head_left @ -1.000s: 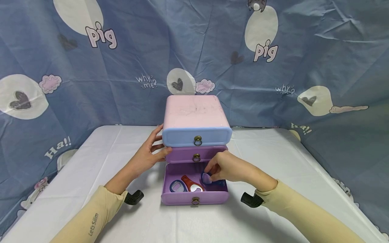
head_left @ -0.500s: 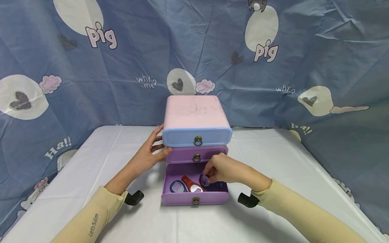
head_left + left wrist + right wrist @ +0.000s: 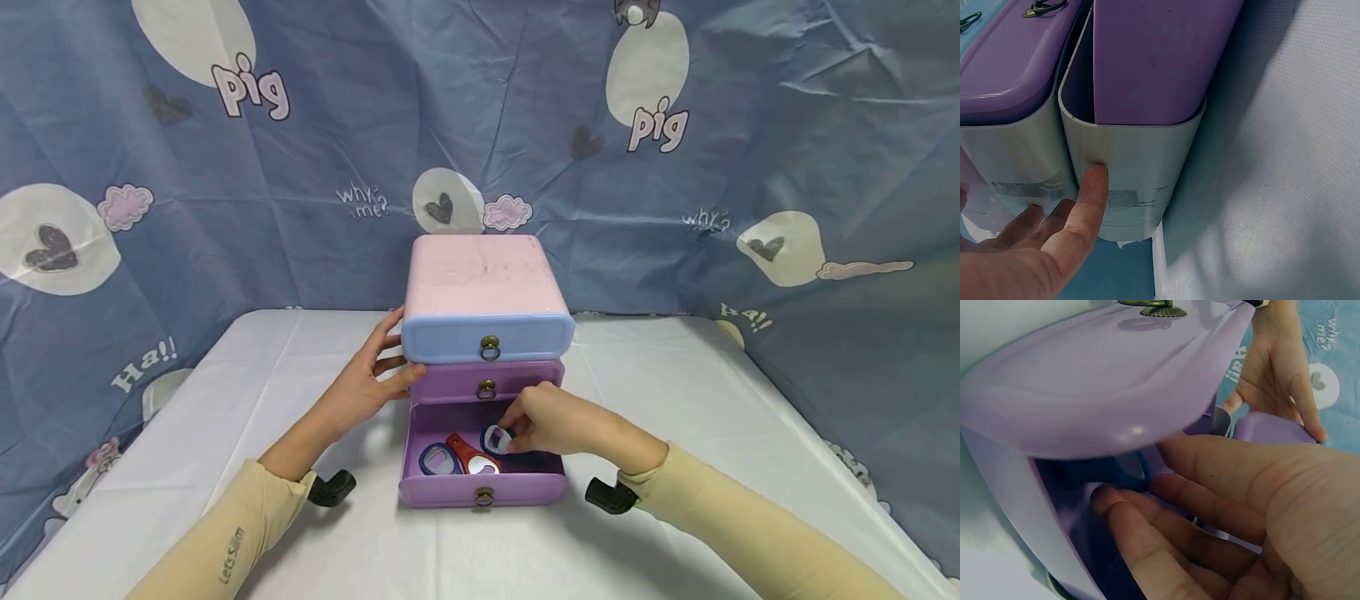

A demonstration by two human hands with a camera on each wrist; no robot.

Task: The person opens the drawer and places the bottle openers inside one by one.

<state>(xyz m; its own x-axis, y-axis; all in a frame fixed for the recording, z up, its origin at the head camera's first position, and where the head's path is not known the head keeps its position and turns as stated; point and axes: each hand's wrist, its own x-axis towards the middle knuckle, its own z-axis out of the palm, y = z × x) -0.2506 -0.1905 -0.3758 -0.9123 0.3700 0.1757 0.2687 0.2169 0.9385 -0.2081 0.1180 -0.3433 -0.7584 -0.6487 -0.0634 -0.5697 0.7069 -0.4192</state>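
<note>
My left hand (image 3: 367, 385) steadies the left side of a stacked drawer cabinet (image 3: 483, 271), its fingers extended against the side; in the left wrist view a fingertip touches the pale casing (image 3: 1141, 153). The bottom purple drawer (image 3: 525, 492) is pulled out. Inside it, my right hand (image 3: 562, 419) pinches a blue bottle opener (image 3: 487, 439) near its ring head; the handle is mostly hidden under the hand. Left of it lie a red bottle opener (image 3: 463, 448) and another blue bottle opener (image 3: 427, 460). In the right wrist view the drawer wall covers part of the fingers (image 3: 1147, 550).
Above the pulled-out drawer are a closed purple drawer (image 3: 442, 383) and a closed blue drawer (image 3: 442, 337), each with a ring pull. A white cloth (image 3: 360, 533) covers the table. Behind hangs a blue printed curtain (image 3: 315, 167).
My right hand has shifted slightly left inside the drawer, bringing the blue bottle opener closer to the red one, its ring head now facing up more. My left hand stays in place.
</note>
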